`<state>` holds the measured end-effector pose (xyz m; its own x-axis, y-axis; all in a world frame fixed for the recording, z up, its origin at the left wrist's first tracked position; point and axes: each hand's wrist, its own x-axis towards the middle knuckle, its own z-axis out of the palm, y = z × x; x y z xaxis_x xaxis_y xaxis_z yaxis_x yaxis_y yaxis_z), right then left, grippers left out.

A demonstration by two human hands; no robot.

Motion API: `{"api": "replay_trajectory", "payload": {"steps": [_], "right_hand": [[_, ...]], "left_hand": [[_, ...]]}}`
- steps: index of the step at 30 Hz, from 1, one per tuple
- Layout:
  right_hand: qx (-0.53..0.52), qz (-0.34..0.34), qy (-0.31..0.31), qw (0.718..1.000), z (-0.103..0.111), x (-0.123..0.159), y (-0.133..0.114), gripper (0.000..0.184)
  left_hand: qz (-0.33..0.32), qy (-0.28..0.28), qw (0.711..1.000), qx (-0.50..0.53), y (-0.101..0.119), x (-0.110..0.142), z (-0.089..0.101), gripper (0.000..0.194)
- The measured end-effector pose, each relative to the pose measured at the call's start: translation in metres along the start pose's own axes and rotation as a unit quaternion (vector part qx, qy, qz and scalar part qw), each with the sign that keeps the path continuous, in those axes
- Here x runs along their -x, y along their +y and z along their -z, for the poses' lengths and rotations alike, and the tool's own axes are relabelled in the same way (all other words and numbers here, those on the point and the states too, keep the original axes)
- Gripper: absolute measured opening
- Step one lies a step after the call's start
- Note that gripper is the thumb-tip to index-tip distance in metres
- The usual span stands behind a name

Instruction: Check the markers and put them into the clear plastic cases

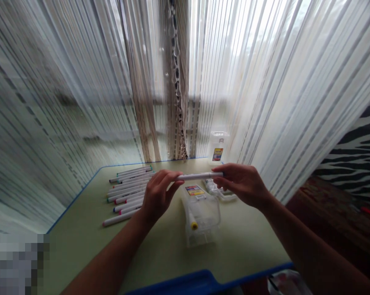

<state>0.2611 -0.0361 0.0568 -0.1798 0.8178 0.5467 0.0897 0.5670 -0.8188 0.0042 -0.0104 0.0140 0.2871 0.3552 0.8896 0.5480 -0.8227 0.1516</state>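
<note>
A white marker (197,176) is held level above the table, one end in each hand. My left hand (160,192) pinches its left end between thumb and fingers. At the other end, my right hand (242,182) grips it the same way. Below the marker sits a clear plastic case (203,209) with a yellow and red label; a marker with a yellow end (194,225) lies inside it. Several white markers (126,192) with coloured ends lie in a row to the left, partly hidden behind my left hand.
The pale green table (89,246) has a blue rim. Another clear case (218,147) stands upright at the back, and a clear plastic piece (224,194) lies behind my right hand. String curtains (160,82) hang along the far edge. A plastic bag (288,282) is at the lower right.
</note>
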Motion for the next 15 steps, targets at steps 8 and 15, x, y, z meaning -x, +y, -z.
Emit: {"api": "replay_trajectory", "payload": {"steps": [8, 15], "right_hand": [[0.15, 0.087, 0.006, 0.985, -0.005, 0.024, -0.031, 0.023], [0.273, 0.162, 0.063, 0.946, -0.014, 0.036, -0.05, 0.015]], "left_hand": [[-0.026, -0.014, 0.999, 0.026, 0.008, 0.001, 0.002, 0.015], [-0.019, -0.034, 0.999, 0.023, 0.007, 0.001, 0.0, 0.019]]}}
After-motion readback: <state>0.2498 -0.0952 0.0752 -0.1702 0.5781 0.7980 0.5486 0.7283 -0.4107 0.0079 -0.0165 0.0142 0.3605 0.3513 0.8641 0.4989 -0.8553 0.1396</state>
